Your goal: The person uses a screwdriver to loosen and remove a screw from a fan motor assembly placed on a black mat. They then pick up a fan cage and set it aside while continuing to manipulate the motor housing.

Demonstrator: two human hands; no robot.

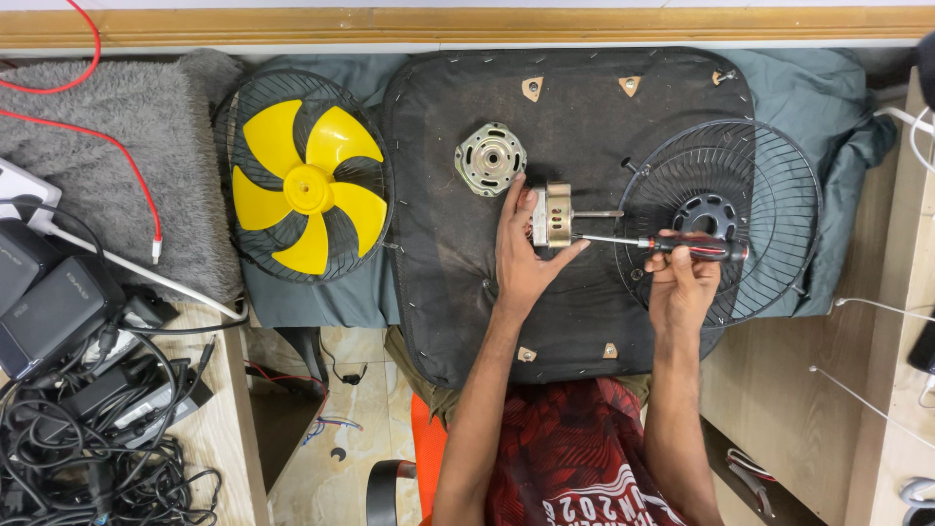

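On the black pad (584,321), the left hand (521,255) clamps the fan motor (551,215) while the right hand (682,282), at its three o'clock, grips the screwdriver (662,244), whose tip could slip toward the thumb if the motor twists.

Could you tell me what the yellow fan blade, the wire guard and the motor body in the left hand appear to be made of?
The yellow fan blade looks like moulded plastic: uniform colour, smooth soft sheen. The wire guard seems thin metal wire, coated dark, probably painted. The motor body held by the left hand looks like bare metal, dull silver and brassy, with a steel-like shaft.
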